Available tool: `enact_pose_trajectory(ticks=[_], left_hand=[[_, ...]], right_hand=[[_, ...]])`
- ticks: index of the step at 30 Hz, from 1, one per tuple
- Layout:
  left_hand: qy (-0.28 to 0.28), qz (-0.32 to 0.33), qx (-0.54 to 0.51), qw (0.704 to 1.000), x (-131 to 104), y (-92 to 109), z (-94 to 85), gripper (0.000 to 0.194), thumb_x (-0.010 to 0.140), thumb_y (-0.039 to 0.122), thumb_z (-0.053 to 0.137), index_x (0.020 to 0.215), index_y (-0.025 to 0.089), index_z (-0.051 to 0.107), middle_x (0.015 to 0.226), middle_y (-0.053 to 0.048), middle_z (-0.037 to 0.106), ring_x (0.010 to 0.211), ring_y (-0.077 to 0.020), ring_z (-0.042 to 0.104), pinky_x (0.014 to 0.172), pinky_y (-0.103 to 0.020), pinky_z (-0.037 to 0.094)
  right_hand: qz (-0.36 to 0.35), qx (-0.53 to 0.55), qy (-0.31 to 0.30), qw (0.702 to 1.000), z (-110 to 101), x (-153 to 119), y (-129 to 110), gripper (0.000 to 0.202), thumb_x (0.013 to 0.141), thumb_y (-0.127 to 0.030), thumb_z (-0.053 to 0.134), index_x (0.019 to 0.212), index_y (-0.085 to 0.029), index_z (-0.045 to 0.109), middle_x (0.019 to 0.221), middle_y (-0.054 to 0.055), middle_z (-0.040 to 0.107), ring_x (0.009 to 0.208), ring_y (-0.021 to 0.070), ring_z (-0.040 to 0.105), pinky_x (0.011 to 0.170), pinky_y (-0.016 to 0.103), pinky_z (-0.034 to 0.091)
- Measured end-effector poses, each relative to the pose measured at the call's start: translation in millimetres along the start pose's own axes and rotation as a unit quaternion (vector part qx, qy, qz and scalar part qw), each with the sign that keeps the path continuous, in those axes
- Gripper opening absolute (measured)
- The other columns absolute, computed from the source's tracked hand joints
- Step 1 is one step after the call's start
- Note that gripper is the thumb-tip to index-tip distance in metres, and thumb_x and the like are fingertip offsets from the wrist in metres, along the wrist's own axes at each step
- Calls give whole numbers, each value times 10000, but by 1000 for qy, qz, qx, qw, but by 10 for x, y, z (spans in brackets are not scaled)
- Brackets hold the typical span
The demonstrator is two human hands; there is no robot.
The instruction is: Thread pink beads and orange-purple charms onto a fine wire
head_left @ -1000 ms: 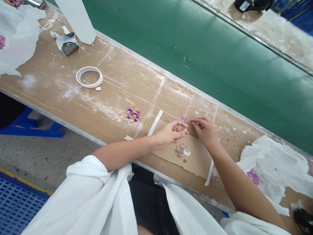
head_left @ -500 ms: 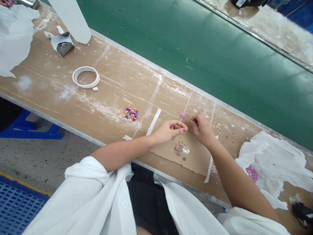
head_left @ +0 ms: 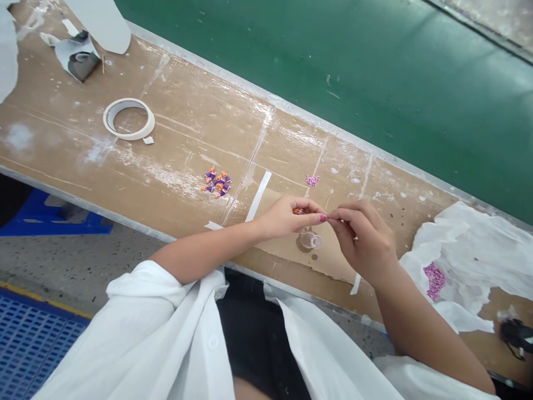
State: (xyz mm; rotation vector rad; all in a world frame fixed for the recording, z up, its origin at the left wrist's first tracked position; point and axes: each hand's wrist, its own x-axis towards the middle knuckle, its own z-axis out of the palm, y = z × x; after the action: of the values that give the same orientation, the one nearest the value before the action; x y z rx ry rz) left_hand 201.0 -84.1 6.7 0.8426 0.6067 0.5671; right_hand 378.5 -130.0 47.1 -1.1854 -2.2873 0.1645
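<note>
My left hand [head_left: 291,215] is closed, thumb and forefinger pinched together. Small orange-and-purple figurines [head_left: 298,211] show inside its curled fingers; how many I cannot tell. Fingertip to fingertip with it, my right hand [head_left: 362,230] is pinched shut, and anything between its tips is too small to make out. Just below the hands a small clear cup [head_left: 310,240] rests on a taped-down cardboard sheet [head_left: 283,249]. Beyond them lies a little heap of pink pieces [head_left: 312,180]. Several purple-and-orange figurines [head_left: 216,182] lie loose on the left.
A masking tape roll [head_left: 129,135] lies on the brown-covered table farther left, near a crumpled scrap [head_left: 79,58]. On the right, a larger pink pile [head_left: 435,280] sits on crumpled white sheeting [head_left: 491,244]. A green surface [head_left: 291,61] runs along the far edge.
My right hand has come back from beside the small pink heap, and its fingertips now meet those of my left hand. The view has shifted slightly.
</note>
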Motion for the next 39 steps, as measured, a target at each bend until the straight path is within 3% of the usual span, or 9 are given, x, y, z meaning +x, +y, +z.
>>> enact_pose_trajectory(ticks=[8, 12, 16, 20, 27, 35, 39], left_hand=[[-35, 63, -44, 996, -48, -68, 50, 429, 712, 530, 771, 803, 141, 614, 602, 74, 465, 515, -23, 367, 514, -220, 284], [-38, 120, -3, 992, -38, -85, 35, 380, 768, 507, 736, 802, 141, 638, 637, 49, 510, 554, -36, 411, 560, -225, 340], [-24, 200, 85, 976, -40, -80, 24, 238, 830, 370, 693, 790, 137, 656, 731, 6, 583, 650, -59, 478, 639, -229, 387], [-13, 250, 144, 957, -56, -97, 32, 171, 865, 297, 648, 798, 140, 648, 722, -2, 580, 690, -80, 500, 663, -229, 398], [4, 325, 222, 919, -41, -144, 8, 212, 894, 345, 617, 816, 152, 654, 741, -4, 542, 686, -92, 485, 689, -245, 412], [-8, 261, 298, 918, -91, -82, 3, 169, 894, 288, 555, 876, 174, 678, 894, -50, 582, 707, -99, 502, 714, -249, 412], [-8, 211, 276, 938, -85, -71, 35, 168, 875, 311, 594, 824, 174, 677, 819, -33, 579, 753, -119, 513, 758, -252, 410]], right_hand=[[60, 52, 118, 990, 19, -41, -217, 202, 906, -55, 669, 990, -235, 632, 829, 29, 611, 619, 156, 542, 493, 281, 437], [39, 35, 141, 989, 48, -41, -211, 233, 870, -41, 696, 977, -241, 643, 803, 22, 624, 641, 179, 552, 535, 327, 428], [17, 16, 157, 987, 70, -16, -191, 218, 854, -24, 671, 909, -227, 616, 768, 13, 603, 627, 175, 541, 547, 336, 397], [24, 36, 140, 989, 71, 4, -172, 191, 840, -38, 638, 857, -218, 576, 751, 13, 577, 626, 173, 513, 537, 321, 390], [25, 99, 59, 993, -35, 39, -98, 187, 839, -38, 623, 852, -212, 556, 757, 7, 566, 618, 149, 484, 511, 285, 394], [21, 82, 12, 996, -86, 50, -88, 163, 880, -75, 595, 836, -231, 573, 742, 10, 586, 591, 154, 505, 507, 302, 416], [51, 105, 12, 993, -83, 22, -75, 158, 852, -87, 580, 788, -228, 552, 715, 5, 564, 576, 155, 494, 499, 308, 412]])
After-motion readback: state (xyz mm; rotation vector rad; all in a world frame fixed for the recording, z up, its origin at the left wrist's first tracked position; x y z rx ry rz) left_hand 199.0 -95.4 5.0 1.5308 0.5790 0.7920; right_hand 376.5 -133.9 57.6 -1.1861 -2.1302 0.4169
